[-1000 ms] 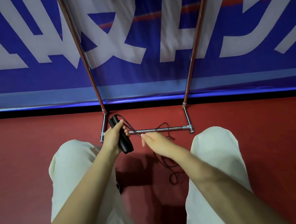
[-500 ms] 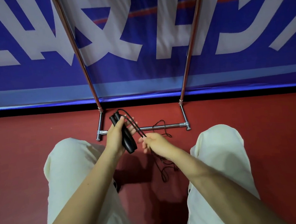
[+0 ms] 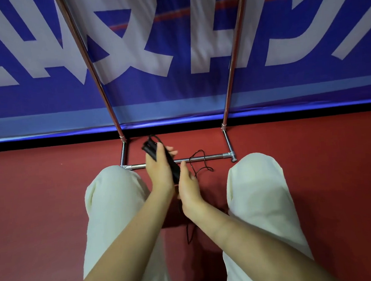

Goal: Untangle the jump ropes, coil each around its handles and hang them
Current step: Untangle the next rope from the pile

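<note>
Two knees in pale trousers (image 3: 116, 202) sit on a red floor (image 3: 35, 205), and you face a blue banner (image 3: 176, 90) with big white shapes. Right in front of you stands a metal rack (image 3: 205, 157), its low bar on the floor. Your left hand (image 3: 159, 170) wraps around the black jump rope handles (image 3: 171, 164), which tilt up and away. Your right hand (image 3: 188, 185) is just beside them, fingers mostly straight; you can't tell if it holds the thin black rope (image 3: 198, 161). That rope loops over the low bar and trails down between your knees.
</note>
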The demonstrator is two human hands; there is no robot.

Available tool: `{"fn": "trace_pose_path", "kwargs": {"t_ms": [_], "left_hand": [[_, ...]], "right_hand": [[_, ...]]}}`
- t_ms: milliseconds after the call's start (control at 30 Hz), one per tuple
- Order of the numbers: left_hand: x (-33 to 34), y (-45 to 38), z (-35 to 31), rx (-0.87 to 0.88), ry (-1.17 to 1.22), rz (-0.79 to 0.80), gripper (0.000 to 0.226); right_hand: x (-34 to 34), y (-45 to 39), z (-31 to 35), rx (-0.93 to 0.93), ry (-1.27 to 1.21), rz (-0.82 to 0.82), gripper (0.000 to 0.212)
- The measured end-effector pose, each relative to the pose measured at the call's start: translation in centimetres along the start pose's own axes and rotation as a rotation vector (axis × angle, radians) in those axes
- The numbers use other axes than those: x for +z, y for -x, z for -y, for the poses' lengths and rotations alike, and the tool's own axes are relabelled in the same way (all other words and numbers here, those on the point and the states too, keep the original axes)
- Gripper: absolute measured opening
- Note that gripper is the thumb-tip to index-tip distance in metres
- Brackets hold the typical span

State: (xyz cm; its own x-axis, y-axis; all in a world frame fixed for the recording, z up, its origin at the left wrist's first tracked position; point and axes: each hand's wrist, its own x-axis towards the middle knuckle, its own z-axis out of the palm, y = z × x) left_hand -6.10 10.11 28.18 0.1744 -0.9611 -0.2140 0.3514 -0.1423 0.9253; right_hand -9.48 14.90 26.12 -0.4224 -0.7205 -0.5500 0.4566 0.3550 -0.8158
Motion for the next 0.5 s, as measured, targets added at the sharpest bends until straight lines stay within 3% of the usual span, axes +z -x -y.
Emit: {"fn": "trace_pose_path", "kwargs": {"t_ms": [100, 167, 233, 333, 500], "left_hand": [[0.5, 1.3, 1.0, 0.018, -0.073, 0.087, 0.01], [0.4, 1.0, 0.7, -0.038, -0.009, 0.106, 0.01], [0.2, 0.4, 0.0, -0.15, 0.06, 0.141, 0.013], [-0.5, -0.2, -0.4, -0.303, -0.127, 0.235, 0.028], [-1.6, -0.6, -1.0, -0.314, -0.024, 0.253, 0.024]], "right_hand": [[-0.1, -0.7, -0.1, 0.057, -0.082, -0.098, 0.033], [-0.2, -0.9, 0.5, -0.011, -0.079, -0.096, 0.032], [-0.5, -1.3, 1.6, -0.208, 0.077, -0.061, 0.031], [-1.6, -1.5, 3.8, -0.47, 0.401, 0.001, 0.032], [-2.1, -1.2, 4.3, -0.519, 0.603, 0.182, 0.035]]}}
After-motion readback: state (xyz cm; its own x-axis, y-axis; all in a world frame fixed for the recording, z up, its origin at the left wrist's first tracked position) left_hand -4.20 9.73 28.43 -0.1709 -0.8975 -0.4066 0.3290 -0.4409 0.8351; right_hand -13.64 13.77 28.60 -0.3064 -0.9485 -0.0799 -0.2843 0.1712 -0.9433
